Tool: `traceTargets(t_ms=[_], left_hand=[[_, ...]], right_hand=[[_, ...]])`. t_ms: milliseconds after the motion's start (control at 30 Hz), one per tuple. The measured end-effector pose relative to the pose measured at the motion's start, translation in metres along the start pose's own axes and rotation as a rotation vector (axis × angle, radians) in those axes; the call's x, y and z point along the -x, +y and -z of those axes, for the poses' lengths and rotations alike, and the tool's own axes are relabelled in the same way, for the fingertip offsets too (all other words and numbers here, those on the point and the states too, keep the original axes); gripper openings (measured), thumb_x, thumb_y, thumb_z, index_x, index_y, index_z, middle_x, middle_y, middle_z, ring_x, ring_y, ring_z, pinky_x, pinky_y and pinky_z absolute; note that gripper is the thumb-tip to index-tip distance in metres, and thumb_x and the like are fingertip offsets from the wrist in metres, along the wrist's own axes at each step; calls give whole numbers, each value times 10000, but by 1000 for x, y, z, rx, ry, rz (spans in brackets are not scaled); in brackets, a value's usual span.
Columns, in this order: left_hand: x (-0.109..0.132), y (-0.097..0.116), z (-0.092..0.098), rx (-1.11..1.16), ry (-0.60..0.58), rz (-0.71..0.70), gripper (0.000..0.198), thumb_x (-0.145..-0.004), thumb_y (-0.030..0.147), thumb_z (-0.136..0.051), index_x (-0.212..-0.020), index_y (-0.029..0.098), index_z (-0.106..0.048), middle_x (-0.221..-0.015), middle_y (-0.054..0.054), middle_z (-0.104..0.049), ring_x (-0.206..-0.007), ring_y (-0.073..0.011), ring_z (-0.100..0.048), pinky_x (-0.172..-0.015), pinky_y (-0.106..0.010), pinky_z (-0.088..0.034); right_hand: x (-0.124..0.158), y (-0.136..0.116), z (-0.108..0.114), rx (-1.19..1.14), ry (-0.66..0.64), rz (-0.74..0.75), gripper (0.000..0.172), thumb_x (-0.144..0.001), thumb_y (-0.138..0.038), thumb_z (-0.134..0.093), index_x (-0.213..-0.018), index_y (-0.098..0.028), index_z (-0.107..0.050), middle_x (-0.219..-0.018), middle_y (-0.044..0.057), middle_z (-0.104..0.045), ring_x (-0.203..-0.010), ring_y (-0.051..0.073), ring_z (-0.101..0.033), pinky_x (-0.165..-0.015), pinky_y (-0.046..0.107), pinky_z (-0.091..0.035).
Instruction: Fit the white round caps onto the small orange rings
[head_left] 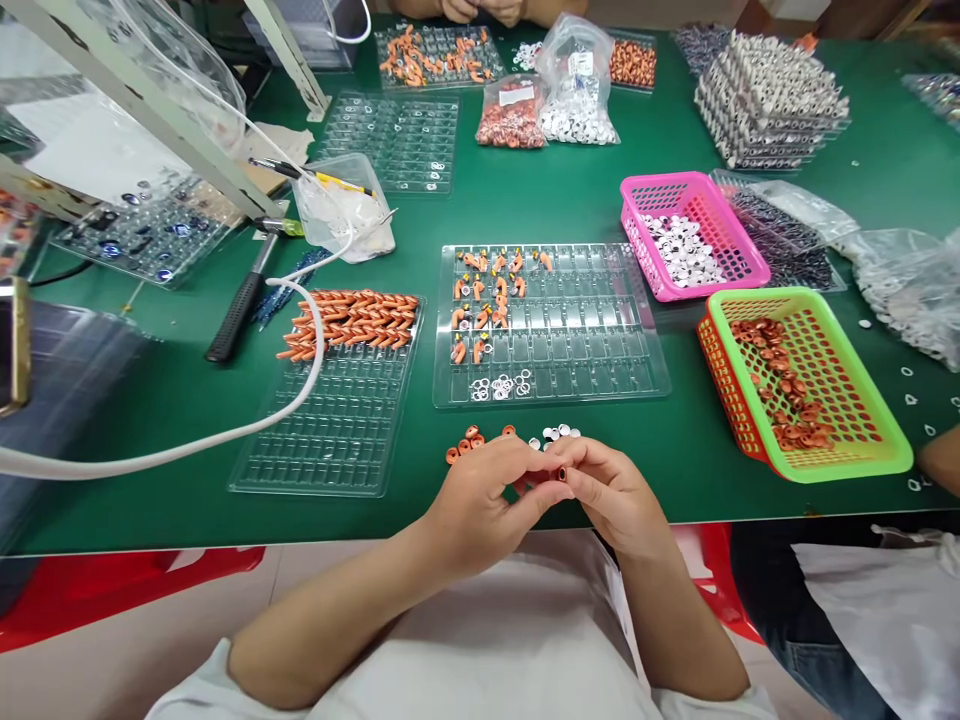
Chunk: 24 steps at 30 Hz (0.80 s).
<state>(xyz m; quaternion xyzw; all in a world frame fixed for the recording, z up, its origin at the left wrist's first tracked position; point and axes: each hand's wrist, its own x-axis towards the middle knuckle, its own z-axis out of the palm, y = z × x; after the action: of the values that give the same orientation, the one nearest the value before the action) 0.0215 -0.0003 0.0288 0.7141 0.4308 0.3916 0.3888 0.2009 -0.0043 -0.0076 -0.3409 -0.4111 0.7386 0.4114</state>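
Note:
My left hand [487, 500] and my right hand [619, 495] meet at the front edge of the green table. Between their pinched fingertips is a small orange-brown part [562, 474] with a dark centre, mostly covered by the fingers. Just behind my hands lie several orange round pieces [466, 442] and several white discs [555, 434]. Farther back, a clear compartment tray [592, 375] holds curved orange parts [500, 290] in its left compartments and white rings [501, 385] along its front row.
A clear tray [322, 440] of long orange pieces, a hammer [244, 305] and a white cable [315, 370] are on the left. On the right stand a pink basket [701, 182] and a green basket [862, 400]. Another person's hand [941, 460] shows at the right edge.

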Motion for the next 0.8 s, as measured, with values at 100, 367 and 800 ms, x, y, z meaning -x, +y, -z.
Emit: traceTargets(t_ms=[100, 367, 800], left_hand=[[0, -2, 3, 69, -62, 130, 130, -861, 150, -666, -972, 170, -731, -818, -25, -764, -679, -123, -661, -695, -239, -546], [3, -4, 1, 416, -57, 464, 180, -870, 213, -649, -1032, 168, -713, -914, -55, -759, -862, -199, -734, -789, -303, -608], [-8, -5, -5, 541, 39, 658, 64, -758, 177, -706, -796, 143, -668, -727, -7, -685, -663, -116, -658, -618, -204, -576]], right_hand=[[2, -6, -3, 214, 85, 57, 92, -921, -300, -626, -863, -235, -657, -922, 27, -612, -878, 171, -592, -795, 319, -502], [3, -18, -16, 605, 181, 197, 135, -912, -131, -551, -824, -220, -600, -909, 21, -629, -886, 166, -593, -824, 312, -462], [9, -4, -13, 660, 236, 198, 94, -889, -173, -603, -952, -242, -589, -886, -6, -618, -786, 135, -594, -703, 261, -482]])
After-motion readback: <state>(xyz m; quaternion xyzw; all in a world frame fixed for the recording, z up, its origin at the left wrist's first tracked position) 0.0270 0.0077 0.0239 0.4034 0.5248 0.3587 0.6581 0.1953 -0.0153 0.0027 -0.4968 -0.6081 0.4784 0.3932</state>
